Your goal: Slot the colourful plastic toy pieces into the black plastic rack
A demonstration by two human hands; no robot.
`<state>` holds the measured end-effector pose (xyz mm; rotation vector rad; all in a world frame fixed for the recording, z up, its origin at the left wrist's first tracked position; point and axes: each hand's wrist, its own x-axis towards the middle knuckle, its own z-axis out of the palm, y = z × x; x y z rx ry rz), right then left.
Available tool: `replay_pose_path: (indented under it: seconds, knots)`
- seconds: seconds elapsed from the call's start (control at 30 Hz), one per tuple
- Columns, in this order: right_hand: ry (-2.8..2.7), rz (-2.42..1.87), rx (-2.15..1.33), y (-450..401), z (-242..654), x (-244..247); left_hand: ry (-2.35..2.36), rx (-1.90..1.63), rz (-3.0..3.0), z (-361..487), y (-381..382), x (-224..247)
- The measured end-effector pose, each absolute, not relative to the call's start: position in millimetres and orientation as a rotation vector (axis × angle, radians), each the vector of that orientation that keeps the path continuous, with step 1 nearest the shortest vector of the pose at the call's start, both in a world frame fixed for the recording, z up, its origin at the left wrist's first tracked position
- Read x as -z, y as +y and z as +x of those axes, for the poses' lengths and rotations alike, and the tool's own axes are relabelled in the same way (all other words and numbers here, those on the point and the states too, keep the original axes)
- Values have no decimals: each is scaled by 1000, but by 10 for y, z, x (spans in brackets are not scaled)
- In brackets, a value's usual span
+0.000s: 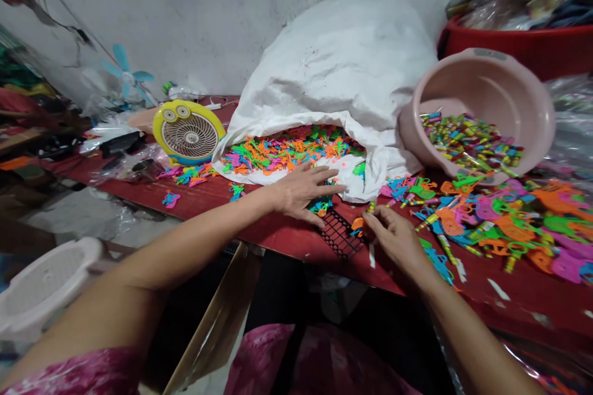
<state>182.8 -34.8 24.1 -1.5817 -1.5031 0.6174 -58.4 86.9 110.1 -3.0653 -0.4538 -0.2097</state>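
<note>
My right fingers (373,215) pinch a light, slippery plastic stick (371,207), best held by its end. My left hand (301,192) lies spread.

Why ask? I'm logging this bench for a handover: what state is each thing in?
Left hand, open, fingers spread.
Right hand, fingers pinched together.
White woven sack, open, coloured plastic pieces spilling out.
Pink basin, tipped over, small coloured sticks inside.
Black mesh strip, lying flat.
Yellow fan, upright.
</note>
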Motion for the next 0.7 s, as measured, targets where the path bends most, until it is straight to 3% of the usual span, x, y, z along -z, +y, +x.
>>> replay_pose_path:
  seconds: [0.2,0.53,0.7]
  knots:
    - [-1370,-1521,-894,-308,1930,-107,-505,314,-3066,-525,852,-982]
    - [-1467,-1604,-673,-348,1891,-152,-735,803,-3185,-675,821,-834]
    - [-1396,-1652,-659,-251,1877,-139,-723,710,-3255,-703,860,-860]
